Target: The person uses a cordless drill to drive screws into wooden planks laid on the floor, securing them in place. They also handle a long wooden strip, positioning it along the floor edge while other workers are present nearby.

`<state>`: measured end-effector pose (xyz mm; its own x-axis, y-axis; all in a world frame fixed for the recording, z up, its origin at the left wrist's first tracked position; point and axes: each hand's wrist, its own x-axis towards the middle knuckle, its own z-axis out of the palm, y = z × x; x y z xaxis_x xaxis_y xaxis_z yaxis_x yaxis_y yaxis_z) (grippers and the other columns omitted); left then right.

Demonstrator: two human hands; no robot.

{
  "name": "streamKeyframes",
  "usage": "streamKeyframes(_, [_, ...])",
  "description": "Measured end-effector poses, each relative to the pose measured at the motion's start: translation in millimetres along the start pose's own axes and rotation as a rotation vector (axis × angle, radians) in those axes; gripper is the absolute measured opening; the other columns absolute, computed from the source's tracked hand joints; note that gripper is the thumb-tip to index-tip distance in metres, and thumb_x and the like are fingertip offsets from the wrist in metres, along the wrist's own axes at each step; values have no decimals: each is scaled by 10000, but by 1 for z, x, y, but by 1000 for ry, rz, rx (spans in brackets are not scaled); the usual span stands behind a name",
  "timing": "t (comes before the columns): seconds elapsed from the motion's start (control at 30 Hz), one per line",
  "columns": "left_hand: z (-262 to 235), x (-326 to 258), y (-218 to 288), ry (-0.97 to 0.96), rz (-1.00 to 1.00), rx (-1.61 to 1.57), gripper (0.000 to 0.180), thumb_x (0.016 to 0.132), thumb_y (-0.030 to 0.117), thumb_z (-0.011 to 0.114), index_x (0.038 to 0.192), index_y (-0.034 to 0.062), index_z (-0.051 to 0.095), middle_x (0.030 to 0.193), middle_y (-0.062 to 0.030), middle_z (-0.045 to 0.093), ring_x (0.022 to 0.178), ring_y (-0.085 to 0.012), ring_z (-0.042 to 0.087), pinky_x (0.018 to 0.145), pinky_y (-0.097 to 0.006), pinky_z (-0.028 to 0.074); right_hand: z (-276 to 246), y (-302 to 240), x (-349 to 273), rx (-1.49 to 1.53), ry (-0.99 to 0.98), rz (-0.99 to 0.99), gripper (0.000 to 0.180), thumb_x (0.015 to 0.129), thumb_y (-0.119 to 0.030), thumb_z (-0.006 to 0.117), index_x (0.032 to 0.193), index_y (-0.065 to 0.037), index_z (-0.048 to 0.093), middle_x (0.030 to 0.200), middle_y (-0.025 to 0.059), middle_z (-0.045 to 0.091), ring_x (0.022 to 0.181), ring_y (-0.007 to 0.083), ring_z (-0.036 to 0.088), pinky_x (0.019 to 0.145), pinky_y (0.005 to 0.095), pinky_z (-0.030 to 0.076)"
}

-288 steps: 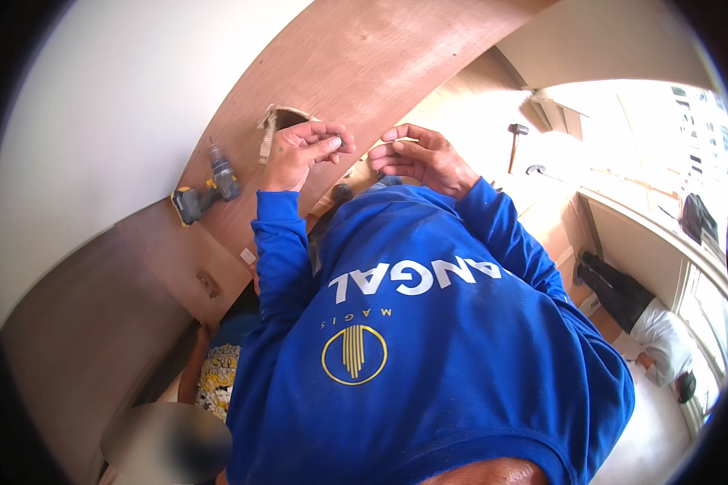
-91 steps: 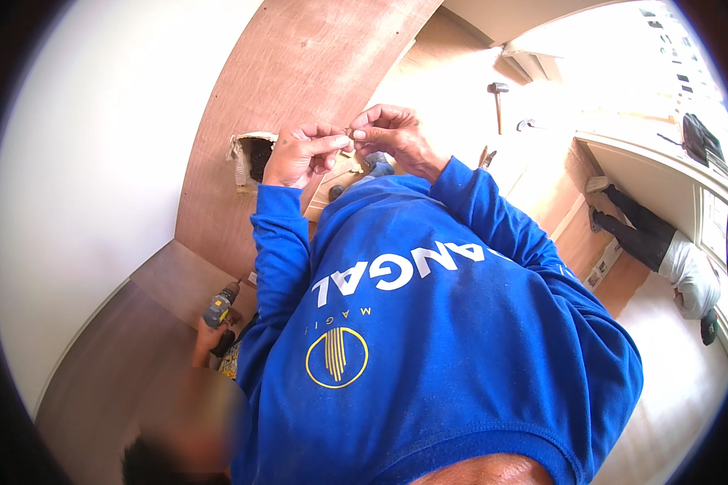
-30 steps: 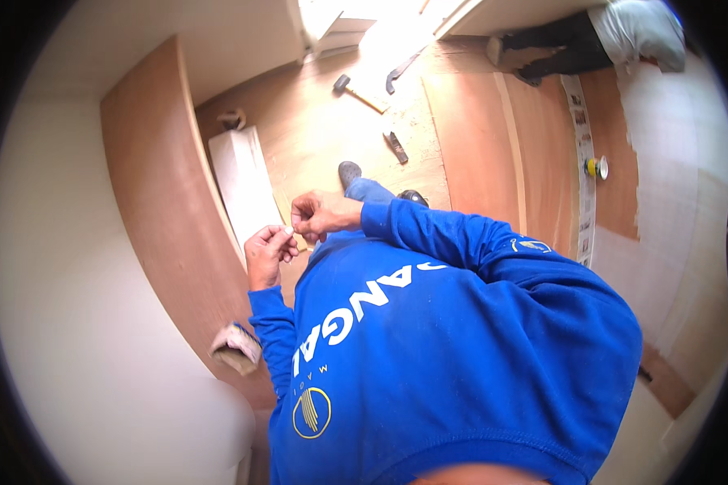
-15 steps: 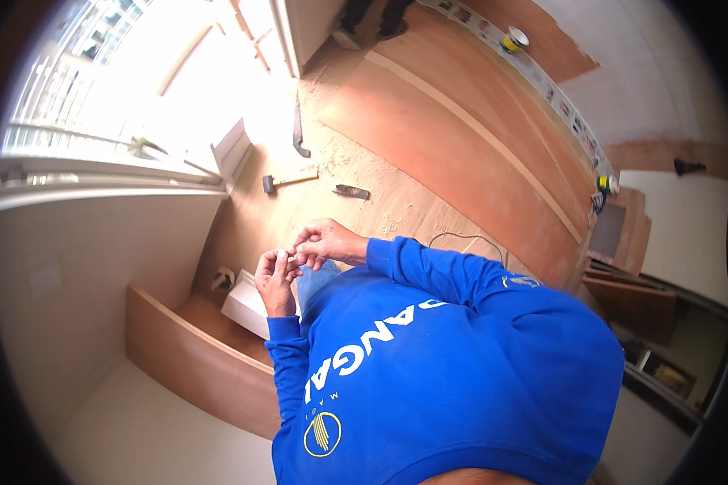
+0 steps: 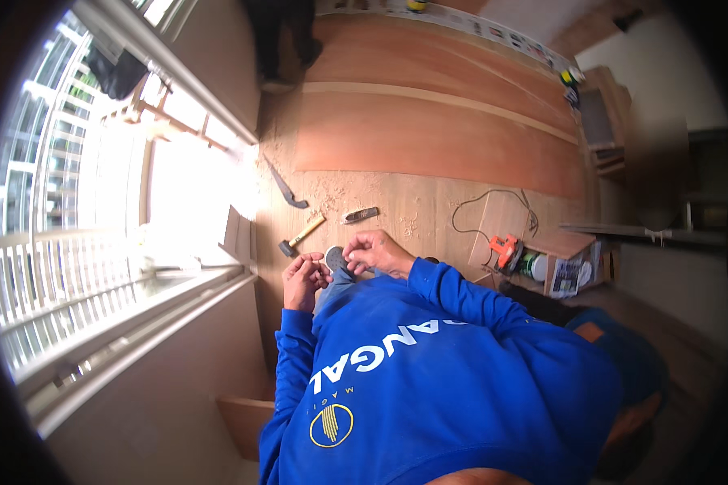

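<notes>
Hands close together over floor, blue sleeves. Left hand (image 5: 303, 277) curled, fingertips pinched on something too small to make out. Right hand (image 5: 378, 252) curled likewise, just beside the left; can't tell what it grips. Hammer (image 5: 301, 237) lies on sawdusty wooden floor (image 5: 412, 212) just ahead, curved pry bar (image 5: 285, 188) beyond, orange power tool (image 5: 505, 250) to the right.

Item pinched between hands (image 5: 336, 267) too small to identify.
</notes>
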<state>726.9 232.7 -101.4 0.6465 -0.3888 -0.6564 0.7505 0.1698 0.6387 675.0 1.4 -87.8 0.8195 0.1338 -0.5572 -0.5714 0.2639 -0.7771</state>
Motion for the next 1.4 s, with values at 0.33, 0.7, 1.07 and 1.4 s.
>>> streamKeyframes(0.33, [26, 60, 18, -355, -190, 459, 275, 929, 98, 585, 1138, -76, 625, 760, -103, 659, 592, -156, 622, 524, -256, 475, -8, 17, -43, 23, 352, -253, 102, 904, -65, 737, 987, -16, 706, 832, 29, 687, 708, 85, 643, 600, 230, 529])
streamKeyframes(0.7, [115, 108, -4, -1062, 320, 1207, 167, 925, 87, 598, 1008, -17, 700, 858, -84, 684, 559, -117, 581, 466, -268, 415, -37, 41, -94, 237, 610, -318, 115, 941, -78, 722, 1013, -3, 672, 862, 49, 705, 750, 110, 693, 646, 254, 585])
streamKeyframes(1.07, [226, 97, -28, -778, -360, 845, 189, 914, 127, 597, 920, -36, 690, 885, -95, 659, 591, -135, 554, 552, -272, 426, -132, 39, -117, 34, 726, -395, 226, 853, -217, 831, 874, -21, 723, 781, 60, 723, 730, 120, 692, 625, 294, 537])
streamKeyframes(1.4, [371, 98, -92, -1075, -337, 1120, 192, 896, 126, 733, 980, -44, 708, 734, -62, 632, 606, -120, 537, 597, -268, 431, -206, 78, -192, 57, 1070, -468, 243, 840, -254, 797, 872, -15, 766, 777, 86, 748, 699, 169, 702, 635, 317, 535])
